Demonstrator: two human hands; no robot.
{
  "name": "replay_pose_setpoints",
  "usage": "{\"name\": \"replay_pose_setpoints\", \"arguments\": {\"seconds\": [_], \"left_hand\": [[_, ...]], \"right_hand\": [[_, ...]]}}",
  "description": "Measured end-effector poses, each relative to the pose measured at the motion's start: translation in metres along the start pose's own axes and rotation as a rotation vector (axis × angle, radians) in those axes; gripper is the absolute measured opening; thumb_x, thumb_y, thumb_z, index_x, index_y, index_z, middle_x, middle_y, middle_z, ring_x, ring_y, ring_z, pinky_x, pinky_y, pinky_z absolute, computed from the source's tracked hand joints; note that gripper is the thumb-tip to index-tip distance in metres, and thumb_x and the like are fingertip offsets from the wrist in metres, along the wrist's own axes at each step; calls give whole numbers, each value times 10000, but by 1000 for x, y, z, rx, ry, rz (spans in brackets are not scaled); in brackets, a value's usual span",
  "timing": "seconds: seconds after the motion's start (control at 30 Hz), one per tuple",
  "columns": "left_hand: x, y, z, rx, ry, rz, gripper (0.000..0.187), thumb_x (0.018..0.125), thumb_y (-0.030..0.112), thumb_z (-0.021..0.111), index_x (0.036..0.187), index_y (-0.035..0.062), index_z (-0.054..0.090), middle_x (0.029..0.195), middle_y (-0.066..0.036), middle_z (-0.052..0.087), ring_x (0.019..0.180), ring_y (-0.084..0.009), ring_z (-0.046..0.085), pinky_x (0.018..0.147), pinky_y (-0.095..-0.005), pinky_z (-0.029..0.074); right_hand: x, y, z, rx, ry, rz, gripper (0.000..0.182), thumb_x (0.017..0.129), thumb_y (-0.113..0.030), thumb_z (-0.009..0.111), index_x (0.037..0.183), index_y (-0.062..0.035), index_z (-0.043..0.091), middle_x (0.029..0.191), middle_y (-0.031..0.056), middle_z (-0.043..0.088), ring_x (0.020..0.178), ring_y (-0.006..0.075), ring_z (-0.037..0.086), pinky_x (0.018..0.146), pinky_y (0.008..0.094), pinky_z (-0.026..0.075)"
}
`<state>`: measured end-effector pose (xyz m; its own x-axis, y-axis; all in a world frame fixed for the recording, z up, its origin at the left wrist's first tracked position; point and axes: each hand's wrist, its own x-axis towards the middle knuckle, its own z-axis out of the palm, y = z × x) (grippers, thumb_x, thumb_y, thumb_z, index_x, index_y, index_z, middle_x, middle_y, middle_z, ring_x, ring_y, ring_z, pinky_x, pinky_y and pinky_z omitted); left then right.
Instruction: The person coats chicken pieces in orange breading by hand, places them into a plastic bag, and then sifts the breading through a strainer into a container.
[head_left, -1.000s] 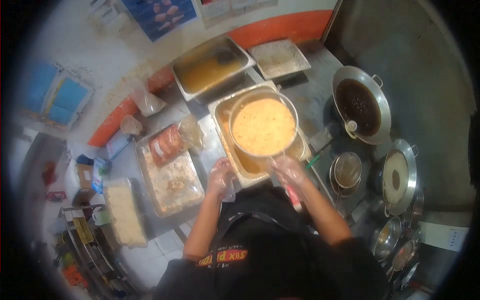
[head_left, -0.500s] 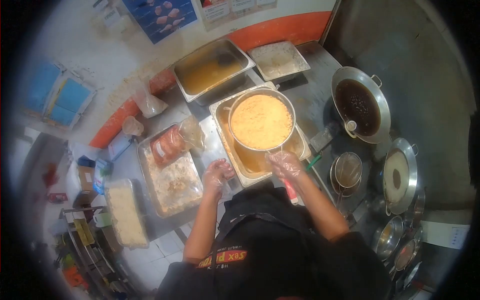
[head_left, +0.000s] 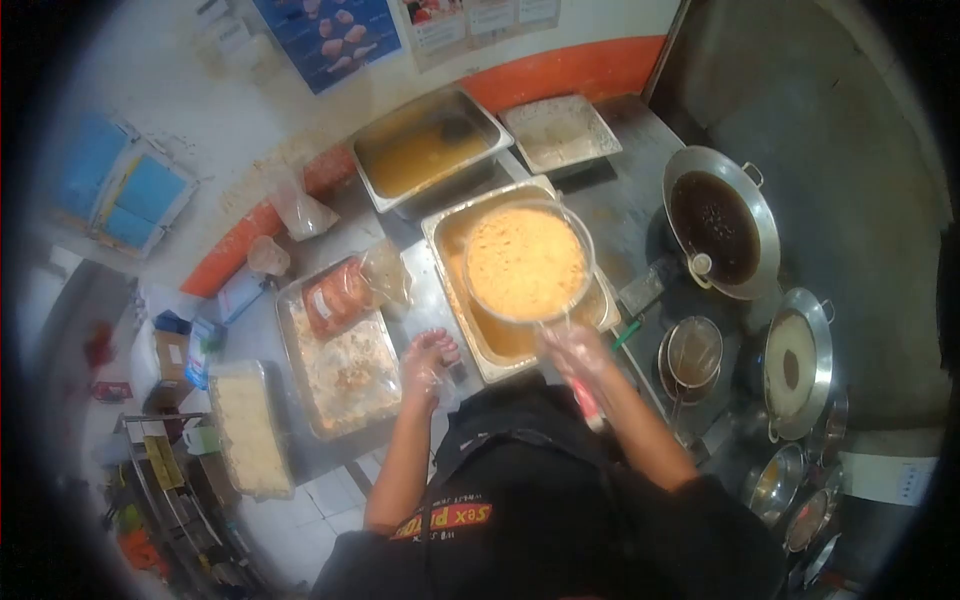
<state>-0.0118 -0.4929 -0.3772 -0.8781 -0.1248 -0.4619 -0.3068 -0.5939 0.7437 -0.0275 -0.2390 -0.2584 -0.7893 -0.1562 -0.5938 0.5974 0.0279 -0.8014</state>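
Strainer full of orangey crumbs is over a rectangular metal pan on the table; can't tell if it touches the pan's edge. Round end points away from the person, red-and-white handle comes back towards them, so the long axis runs mostly near-to-far, with the handle end angled a bit right. Right hand, clear glove on, is wrapped round the handle. Left hand is beside the pan, fingers partly curled, nothing I can see in it, and I can't tell if the fingertips meet.

Readable stuff is slim: the yellow-on-red print on the dark shirt looks like "sex p…", with the rest tough to make out. The blue poster, white notices and label on the bag of red stuff are too blurry to read.
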Motion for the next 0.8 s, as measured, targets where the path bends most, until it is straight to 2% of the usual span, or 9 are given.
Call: {"name": "replay_pose_setpoints", "arguments": {"seconds": [0.07,0.13,0.23,0.37,0.43,0.47,0.53,0.67,0.8], "left_hand": [[5,0,-4,-4,-13,26,273,793,-1,538,1066,1,539,972,-115,575,871,-222,600,765,-354,524],[-4,-4,-5,0,-13,18,273,791,6,539,1064,2,539,972,-116,577,869,-225,602,767,-356,523],[4,5,-3,-37,1,62,289,780,8,517,1069,-2,532,985,-129,578,878,-243,601,780,-367,525],[-1,-17,-19,-81,11,119,324,766,-13,510,1089,-24,511,1003,-158,570,901,-275,596,787,-400,536],[0,-1,-9,-39,58,75,326,759,-36,488,1084,-32,514,1012,-164,563,920,-282,593,802,-403,530],[-1,8,-5,93,70,15,353,731,-29,430,1075,-42,510,1019,-172,547,906,-284,588,825,-399,519],[-1,5,-4,48,68,58,352,726,-35,428,1067,-44,514,1013,-171,549,907,-282,588,827,-396,518],[-2,12,-6,7,82,93,351,710,-58,414,1042,-46,528,984,-165,558,918,-277,582,831,-384,515],[2,0,-16,-13,62,120,322,724,-81,451,1032,-46,540,961,-157,576,879,-279,594,780,-375,526]], "right_hand": [[1,-3,-1,-57,-13,61,258,862,-325,672,804,-99,562,524,-42,419,378,75,371,328,245,315],[14,7,8,31,-7,-71,248,872,-318,660,802,-96,575,523,-36,433,366,70,374,313,248,315],[1,-2,7,-44,5,-45,255,871,-320,661,789,-93,579,514,-34,434,360,70,371,309,248,309],[19,0,13,53,11,-3,240,865,-284,670,762,-89,575,510,-31,440,358,72,371,307,242,293],[17,0,10,58,-21,-130,223,876,-275,653,765,-97,577,510,-35,435,358,70,368,306,244,291],[8,-7,11,-13,6,-86,220,879,-278,648,772,-99,578,510,-36,433,359,70,364,309,245,290],[-3,-3,9,-82,37,-15,218,882,-281,643,779,-100,579,510,-37,430,359,70,361,312,245,290],[15,-10,11,7,-2,-19,241,873,-311,658,790,-98,583,515,-32,436,355,78,363,309,250,301],[17,-4,22,110,57,-36,244,844,-270,697,761,-82,565,498,-41,420,360,60,351,324,220,258]]}}
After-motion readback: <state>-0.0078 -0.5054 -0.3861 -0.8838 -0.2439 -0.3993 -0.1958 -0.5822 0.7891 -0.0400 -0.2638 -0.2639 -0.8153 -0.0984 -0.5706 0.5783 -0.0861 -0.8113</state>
